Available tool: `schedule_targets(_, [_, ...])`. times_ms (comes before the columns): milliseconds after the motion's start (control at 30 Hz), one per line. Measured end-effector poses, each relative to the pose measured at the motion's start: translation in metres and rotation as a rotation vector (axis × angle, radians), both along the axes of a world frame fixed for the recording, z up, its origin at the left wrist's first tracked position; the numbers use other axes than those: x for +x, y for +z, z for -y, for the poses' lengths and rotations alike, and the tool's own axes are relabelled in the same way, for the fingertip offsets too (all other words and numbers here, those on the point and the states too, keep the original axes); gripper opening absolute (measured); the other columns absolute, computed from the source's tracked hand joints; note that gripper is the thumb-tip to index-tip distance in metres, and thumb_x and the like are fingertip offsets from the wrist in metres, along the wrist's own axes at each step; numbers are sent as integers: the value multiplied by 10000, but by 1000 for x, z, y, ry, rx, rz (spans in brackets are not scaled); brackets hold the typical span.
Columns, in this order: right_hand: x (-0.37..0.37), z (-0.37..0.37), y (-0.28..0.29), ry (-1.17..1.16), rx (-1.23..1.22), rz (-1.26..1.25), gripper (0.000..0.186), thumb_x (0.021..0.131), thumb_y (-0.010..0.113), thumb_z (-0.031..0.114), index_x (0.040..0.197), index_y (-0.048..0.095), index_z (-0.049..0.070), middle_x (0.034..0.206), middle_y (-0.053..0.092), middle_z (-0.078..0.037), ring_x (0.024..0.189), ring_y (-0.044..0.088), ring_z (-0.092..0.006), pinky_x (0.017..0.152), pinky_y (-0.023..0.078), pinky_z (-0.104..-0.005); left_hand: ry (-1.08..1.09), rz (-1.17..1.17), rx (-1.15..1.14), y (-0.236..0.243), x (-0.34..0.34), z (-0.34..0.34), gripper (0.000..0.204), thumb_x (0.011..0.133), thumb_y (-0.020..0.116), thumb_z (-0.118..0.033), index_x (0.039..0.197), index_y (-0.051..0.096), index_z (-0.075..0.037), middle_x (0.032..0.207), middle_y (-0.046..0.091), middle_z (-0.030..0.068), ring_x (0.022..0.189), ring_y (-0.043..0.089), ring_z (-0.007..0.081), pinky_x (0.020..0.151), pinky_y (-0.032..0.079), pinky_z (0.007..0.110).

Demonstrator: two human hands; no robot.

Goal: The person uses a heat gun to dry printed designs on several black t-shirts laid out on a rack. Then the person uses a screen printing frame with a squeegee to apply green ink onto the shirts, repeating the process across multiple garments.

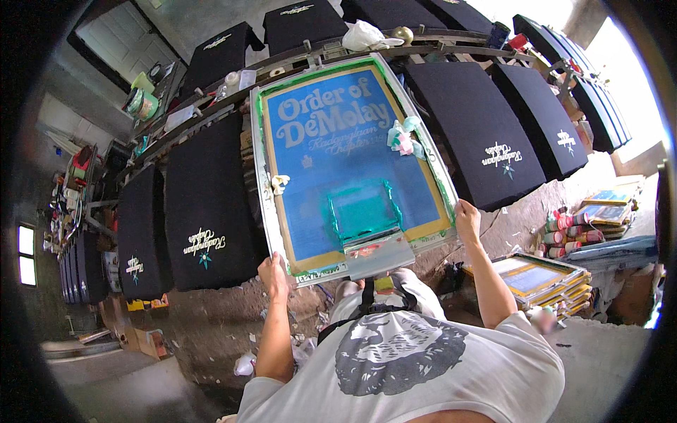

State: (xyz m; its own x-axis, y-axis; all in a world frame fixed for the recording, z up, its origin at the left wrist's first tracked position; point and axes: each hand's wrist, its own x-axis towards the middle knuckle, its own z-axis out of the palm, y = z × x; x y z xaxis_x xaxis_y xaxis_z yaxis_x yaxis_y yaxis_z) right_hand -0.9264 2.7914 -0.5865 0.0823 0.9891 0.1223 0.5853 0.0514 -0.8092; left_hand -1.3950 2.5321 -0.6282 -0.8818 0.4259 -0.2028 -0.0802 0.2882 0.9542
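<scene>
A large screen-printing frame (300, 211) with blue mesh and a pale metal border lies before me, tilted slightly. My left hand (275, 276) grips its near left corner, fingers closed round the edge. On the opposite side, my right hand (467, 222) holds the near right edge in the same way. A squeegee (381, 255) with a pale grey handle rests inside at the near end, against a patch of teal ink (362, 210). Pale lettering fills the mesh's far half. Wads of tape (403, 139) stick to the right border, and a smaller cream wad (280, 185) to the left.
Black shirts on boards flank the frame, at left (208, 204) and right (469, 127), with more behind. A white plastic bag (365, 35) lies on the far rail. Stacked screens (550, 278) and ink containers (560, 233) sit low at right. A paint-stained bucket (141, 104) stands far left.
</scene>
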Motion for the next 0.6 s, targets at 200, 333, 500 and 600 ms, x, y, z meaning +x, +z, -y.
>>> schedule_targets(200, [10,14,13,-31,92,-67,228,993,577,179,1077,696,4,730,627,-168,694,591,-118,647,482,-340,25,59,143,-2,12,5,246,983,668,-180,841,684,20,791,626,-1,726,551,131,677,435,316])
schedule_targets(333, [39,-8,17,-49,141,-94,233,994,573,163,1107,702,5,753,636,-163,703,575,-105,657,485,-333,-7,54,168,7,30,-21,255,989,661,-185,851,682,28,785,622,2,728,540,121,683,428,313])
schedule_targets(500, [94,-58,29,-57,179,-129,241,1000,563,152,1110,701,-12,758,640,-145,700,559,-106,670,485,-326,-10,5,232,25,89,-73,276,999,644,-189,860,673,49,789,615,8,730,526,117,686,424,318])
schedule_targets(600, [145,-97,36,-40,182,-108,235,1001,568,143,1113,700,-15,751,637,-110,709,552,-99,675,486,-322,9,20,265,40,148,-111,270,1000,636,-182,865,674,49,792,616,6,728,524,115,680,423,317])
